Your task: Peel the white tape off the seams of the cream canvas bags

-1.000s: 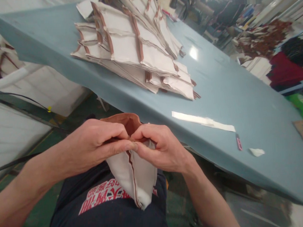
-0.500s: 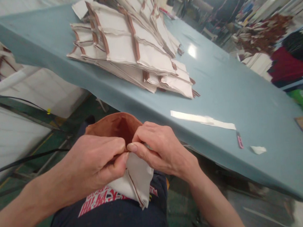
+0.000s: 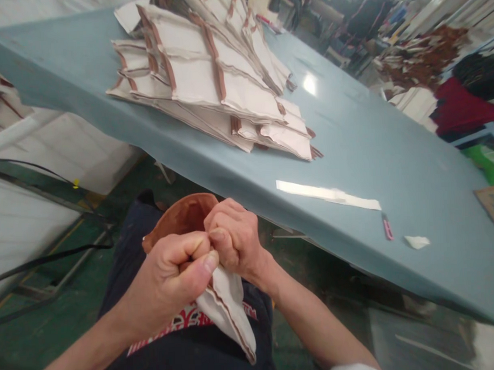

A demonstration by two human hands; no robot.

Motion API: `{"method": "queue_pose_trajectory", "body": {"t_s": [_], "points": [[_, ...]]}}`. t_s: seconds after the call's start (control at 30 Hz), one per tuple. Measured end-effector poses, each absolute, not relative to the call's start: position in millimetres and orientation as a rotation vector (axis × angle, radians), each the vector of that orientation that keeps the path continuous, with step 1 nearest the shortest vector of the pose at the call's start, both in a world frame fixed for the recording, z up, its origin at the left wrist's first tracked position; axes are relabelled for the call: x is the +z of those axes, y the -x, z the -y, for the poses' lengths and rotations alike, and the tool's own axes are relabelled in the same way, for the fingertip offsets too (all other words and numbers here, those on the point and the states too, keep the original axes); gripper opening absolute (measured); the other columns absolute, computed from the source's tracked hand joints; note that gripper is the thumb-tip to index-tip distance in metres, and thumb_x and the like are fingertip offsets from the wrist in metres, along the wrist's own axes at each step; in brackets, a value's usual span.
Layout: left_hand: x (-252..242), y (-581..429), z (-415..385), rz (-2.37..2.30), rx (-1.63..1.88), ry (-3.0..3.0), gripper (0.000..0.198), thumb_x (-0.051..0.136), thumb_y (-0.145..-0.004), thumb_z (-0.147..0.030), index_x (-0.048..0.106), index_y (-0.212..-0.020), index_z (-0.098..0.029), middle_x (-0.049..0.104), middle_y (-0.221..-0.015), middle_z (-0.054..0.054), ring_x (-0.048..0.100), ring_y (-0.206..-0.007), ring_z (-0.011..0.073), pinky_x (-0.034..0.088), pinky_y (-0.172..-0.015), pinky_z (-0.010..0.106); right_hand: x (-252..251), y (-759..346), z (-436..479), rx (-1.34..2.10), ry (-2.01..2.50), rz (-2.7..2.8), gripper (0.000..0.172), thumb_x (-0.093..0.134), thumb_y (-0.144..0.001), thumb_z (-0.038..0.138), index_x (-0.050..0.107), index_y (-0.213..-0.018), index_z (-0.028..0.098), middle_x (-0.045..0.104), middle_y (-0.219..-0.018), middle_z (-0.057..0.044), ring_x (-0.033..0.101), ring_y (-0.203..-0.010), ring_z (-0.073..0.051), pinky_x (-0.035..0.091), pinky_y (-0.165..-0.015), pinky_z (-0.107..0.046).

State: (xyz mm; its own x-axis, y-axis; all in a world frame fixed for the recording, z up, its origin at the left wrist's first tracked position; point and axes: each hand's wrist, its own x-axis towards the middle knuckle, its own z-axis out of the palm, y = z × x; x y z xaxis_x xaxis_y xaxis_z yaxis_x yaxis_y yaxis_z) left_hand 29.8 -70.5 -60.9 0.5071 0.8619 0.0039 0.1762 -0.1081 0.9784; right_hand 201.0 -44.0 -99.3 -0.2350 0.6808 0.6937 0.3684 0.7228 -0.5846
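A cream fabric pouch [image 3: 230,309] with a brown inside hangs between my hands above my lap. My left hand [image 3: 179,268] pinches its edge, thumb on top. Right beside it, almost touching, my right hand [image 3: 234,234] is closed on the same edge, fingers curled in. Behind the hands the brown lining [image 3: 179,218] stands up in a curve. A brown-edged seam runs down the cream side to a pointed lower corner. The bit of cloth between the fingertips is hidden.
A blue-covered table [image 3: 335,149] slants across in front of me. On it lie stacked cream pouches [image 3: 202,73] with brown edging, a white strip [image 3: 328,195], a pink-handled small tool [image 3: 387,228] and a cloth scrap [image 3: 416,241]. A cardboard piece [image 3: 491,203] is at the right edge.
Both hands have drawn in and curled tighter around the pouch edge. The right hand has turned inward, and the pouch's lower corner has swung right and down.
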Motion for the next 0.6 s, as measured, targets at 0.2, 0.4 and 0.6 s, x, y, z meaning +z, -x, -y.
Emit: {"method": "queue_pose_trajectory", "body": {"t_s": [0.2,0.4,0.6], "points": [[-51.6,-6.9,71.9,-0.777,0.877,-1.644,0.049,0.057,-0.11,-0.022,0.032,-0.069,-0.022,0.03,-0.058,-0.009,0.03,-0.047,0.0078,0.021,-0.044,0.024,-90.2,-232.7,30.2,0.618,0.852,1.982,0.064,0.028,-0.126,0.063,0.063,-0.089,0.024,0.074,-0.084,-0.003,0.067,-0.08,-0.019,0.051,-0.08,-0.036],[-49.1,15.6,60.4,-0.874,0.986,-1.672,0.052,0.06,-0.111,-0.029,0.04,-0.063,-0.023,0.043,-0.056,-0.008,0.041,-0.045,0.009,0.03,-0.042,0.021,-67.2,-257.8,29.6,0.586,0.882,2.132,0.043,0.045,-0.124,0.051,0.069,-0.103,0.022,0.076,-0.094,-0.006,0.065,-0.085,-0.021,0.048,-0.08,-0.036],[-56.9,40.1,24.9,-0.954,0.978,-1.738,0.042,0.068,-0.096,-0.03,0.049,-0.059,-0.024,0.047,-0.058,-0.007,0.045,-0.053,0.0122,0.036,-0.049,0.023,-20.4,-262.1,37.9,0.586,0.832,2.186,0.016,0.064,-0.117,0.026,0.068,-0.102,0.021,0.071,-0.088,-0.001,0.059,-0.08,-0.017,0.045,-0.076,-0.031]]}}
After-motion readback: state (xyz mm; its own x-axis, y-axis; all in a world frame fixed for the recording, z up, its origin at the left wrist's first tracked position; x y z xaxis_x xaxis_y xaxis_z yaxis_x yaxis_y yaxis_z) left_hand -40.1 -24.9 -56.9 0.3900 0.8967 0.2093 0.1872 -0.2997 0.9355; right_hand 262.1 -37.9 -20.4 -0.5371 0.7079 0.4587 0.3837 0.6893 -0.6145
